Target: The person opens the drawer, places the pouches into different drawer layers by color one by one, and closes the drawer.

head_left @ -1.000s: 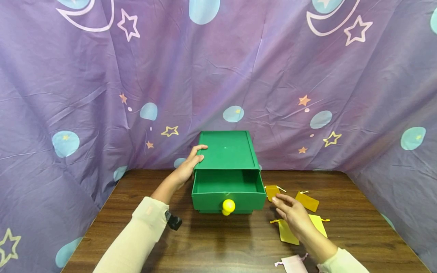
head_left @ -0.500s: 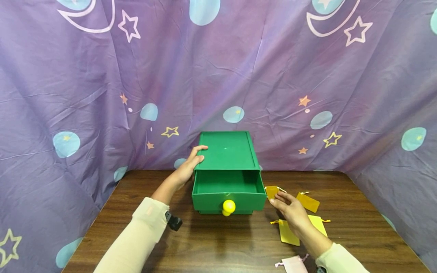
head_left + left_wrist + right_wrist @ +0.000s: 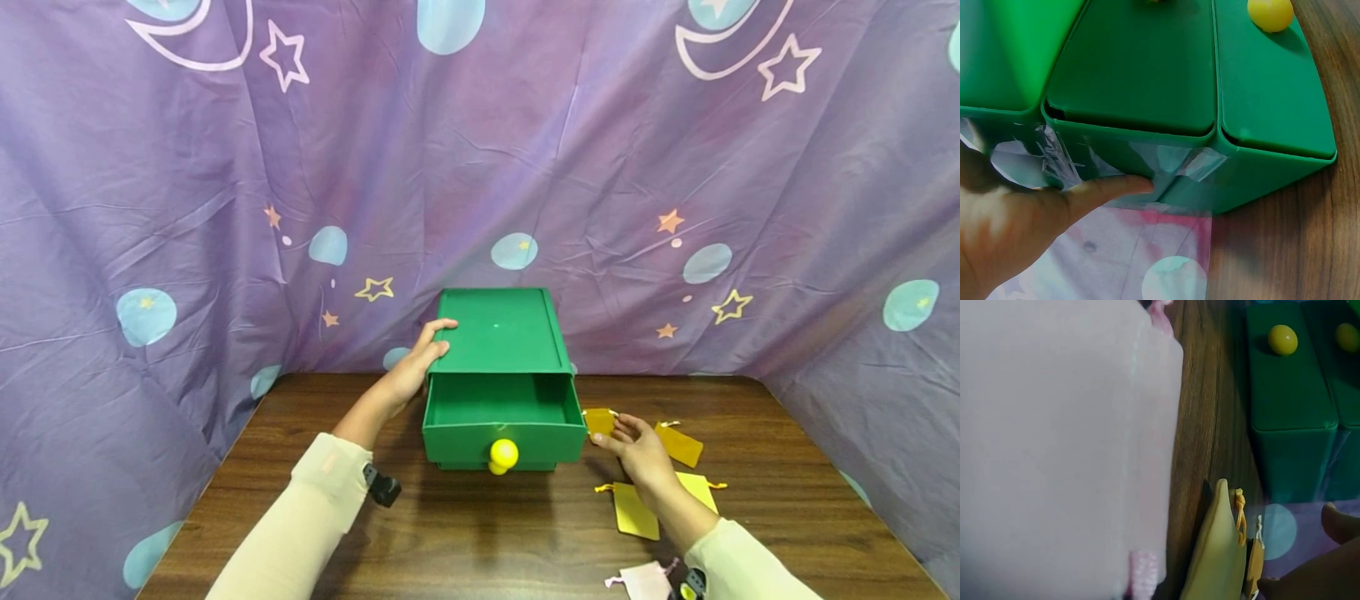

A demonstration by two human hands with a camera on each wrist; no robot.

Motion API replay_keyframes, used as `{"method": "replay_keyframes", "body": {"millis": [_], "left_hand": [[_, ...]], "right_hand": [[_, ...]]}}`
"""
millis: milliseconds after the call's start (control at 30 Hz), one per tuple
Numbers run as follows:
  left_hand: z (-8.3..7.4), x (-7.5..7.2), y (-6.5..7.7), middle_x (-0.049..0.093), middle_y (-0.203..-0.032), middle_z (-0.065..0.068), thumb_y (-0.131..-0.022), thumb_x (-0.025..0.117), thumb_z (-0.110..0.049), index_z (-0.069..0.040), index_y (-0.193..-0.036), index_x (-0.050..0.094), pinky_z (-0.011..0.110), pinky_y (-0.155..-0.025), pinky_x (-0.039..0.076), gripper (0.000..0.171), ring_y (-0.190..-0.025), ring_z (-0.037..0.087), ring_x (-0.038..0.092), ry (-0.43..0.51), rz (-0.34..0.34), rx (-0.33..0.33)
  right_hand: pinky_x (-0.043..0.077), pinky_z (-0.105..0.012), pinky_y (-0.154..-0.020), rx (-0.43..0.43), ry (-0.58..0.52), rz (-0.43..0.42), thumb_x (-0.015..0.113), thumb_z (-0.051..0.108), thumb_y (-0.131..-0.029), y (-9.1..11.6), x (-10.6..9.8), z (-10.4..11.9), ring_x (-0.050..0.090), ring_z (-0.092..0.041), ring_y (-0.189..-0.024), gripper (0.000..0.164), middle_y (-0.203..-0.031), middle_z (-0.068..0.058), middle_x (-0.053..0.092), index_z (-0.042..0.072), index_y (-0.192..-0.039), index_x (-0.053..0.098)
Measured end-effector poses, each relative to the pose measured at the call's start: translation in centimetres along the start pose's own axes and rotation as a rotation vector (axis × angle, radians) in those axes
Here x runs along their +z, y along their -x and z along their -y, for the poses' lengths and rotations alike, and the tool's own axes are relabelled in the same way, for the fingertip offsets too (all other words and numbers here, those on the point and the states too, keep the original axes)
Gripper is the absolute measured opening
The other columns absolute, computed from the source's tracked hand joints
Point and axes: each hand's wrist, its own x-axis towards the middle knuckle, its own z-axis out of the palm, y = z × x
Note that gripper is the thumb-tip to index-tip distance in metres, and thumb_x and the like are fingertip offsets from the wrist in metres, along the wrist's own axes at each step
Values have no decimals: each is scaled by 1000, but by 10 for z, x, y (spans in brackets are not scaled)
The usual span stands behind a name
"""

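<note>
A green drawer cabinet (image 3: pixel 495 329) stands in the middle of the table. Its top drawer (image 3: pixel 504 443), with a yellow knob (image 3: pixel 503 455), is pulled out and bare inside. My left hand (image 3: pixel 405 379) rests against the cabinet's left side, two digits over its top edge. In the left wrist view a digit (image 3: pixel 1113 187) lies straight along the taped side. To the right of the drawer, my right hand (image 3: pixel 643 454) reaches a mustard drawstring pouch (image 3: pixel 599 422); thumb and fingers are apart at its near and right edges. The right wrist view shows this pouch (image 3: pixel 1254 567) by a fingertip.
Another mustard pouch (image 3: pixel 679 445) lies farther right. Two yellow pouches (image 3: pixel 636 511) lie partly below the right forearm, and a pink pouch (image 3: pixel 647 581) sits near the front edge. Lower drawers (image 3: pixel 1272 81) are closed. A patterned purple cloth (image 3: pixel 480 167) hangs behind the table.
My right hand has shifted slightly, its fingers coming to the right edge of the mustard pouch and its thumb to the near edge. The left hand and the cabinet have stayed put.
</note>
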Motion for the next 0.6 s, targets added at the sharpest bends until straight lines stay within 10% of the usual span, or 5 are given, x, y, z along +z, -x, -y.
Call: {"method": "replay_keyframes", "body": {"millis": [600], "left_hand": [[-1,0,0,10,-170,15,-109,34,-31,-21,-157,27,68,-120,7,50,-154,40,10,0,8,-7]], "right_hand": [[33,-56,-117,2,199,-81,71,3,-93,-22,1,-4,37,-52,-138,77,-147,-41,38,-21,-150,25]]}}
